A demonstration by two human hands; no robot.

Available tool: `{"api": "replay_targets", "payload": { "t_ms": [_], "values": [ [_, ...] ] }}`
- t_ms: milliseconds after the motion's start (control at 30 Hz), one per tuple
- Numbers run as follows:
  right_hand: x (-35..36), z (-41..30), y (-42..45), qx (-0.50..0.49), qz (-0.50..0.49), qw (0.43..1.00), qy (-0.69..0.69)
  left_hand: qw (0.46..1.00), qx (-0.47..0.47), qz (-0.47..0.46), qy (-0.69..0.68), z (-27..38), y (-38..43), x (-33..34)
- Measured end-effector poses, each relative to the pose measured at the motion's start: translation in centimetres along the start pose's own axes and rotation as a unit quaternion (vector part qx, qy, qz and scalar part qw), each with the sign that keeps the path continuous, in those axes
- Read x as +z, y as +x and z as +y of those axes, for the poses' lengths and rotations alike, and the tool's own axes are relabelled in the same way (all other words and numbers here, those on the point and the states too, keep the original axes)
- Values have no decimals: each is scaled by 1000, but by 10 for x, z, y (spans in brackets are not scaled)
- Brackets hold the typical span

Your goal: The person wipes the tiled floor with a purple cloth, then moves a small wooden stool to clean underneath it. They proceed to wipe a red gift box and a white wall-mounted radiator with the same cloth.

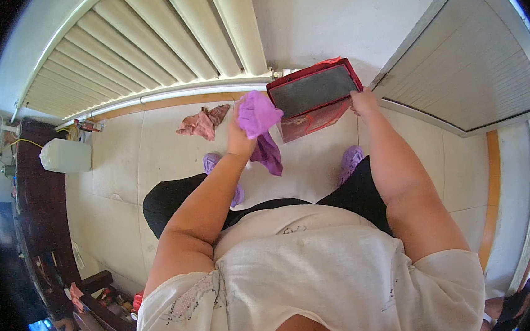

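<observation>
My left hand (242, 137) grips a bunched light-purple cloth (259, 113). A darker purple length of fabric (268, 155) hangs below it; I cannot tell whether it is a separate piece. My right hand (364, 101) pinches the right edge of a red bag or box (315, 123) with red cords at its side. A flat dark-grey surface (314, 91) shows inside its red rim. The cloth is close to the left end of this container. On the floor, left of my left hand, lies a crumpled pinkish-brown cloth (200, 124).
A cream radiator (143, 39) with a white pipe runs along the wall ahead. A metal-panelled door (467, 61) stands at the right. A whitish plastic jug (66, 155) is beside dark furniture (39, 206) at left. My purple shoes (351, 162) are on the tiled floor (112, 177).
</observation>
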State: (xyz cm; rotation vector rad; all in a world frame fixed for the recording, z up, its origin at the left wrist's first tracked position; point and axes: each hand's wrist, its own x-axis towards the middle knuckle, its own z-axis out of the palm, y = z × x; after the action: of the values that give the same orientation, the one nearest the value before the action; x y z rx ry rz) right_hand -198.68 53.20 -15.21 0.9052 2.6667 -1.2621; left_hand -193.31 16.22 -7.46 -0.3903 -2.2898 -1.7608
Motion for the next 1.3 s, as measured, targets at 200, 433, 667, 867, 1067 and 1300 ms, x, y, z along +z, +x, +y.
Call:
{"api": "replay_targets", "payload": {
  "t_ms": [200, 433, 667, 867, 1067, 1300],
  "values": [
    [-13, -21, -22, -27, 19, 995, -93, 976, 83, -62, 191, -31, 22, 20],
    [-47, 39, -24, 42, 8, 999, -32, 913, 108, -161, 360, -21, 18, 75],
    [-68, 57, -47, 3, 10, 1000, -17, 820, 124, -308, 466, 9, 39, 141],
    [-66, 57, -47, -32, 8, 999, -41, 829, 89, -371, 409, 11, 49, 254],
    [-71, 71, -39, -37, -14, 999, -35, 804, 188, -423, 374, 19, 57, 269],
    [-64, 64, -39, 12, -34, 999, -3, 765, 30, -352, 538, 32, 28, 168]
  ]
}}
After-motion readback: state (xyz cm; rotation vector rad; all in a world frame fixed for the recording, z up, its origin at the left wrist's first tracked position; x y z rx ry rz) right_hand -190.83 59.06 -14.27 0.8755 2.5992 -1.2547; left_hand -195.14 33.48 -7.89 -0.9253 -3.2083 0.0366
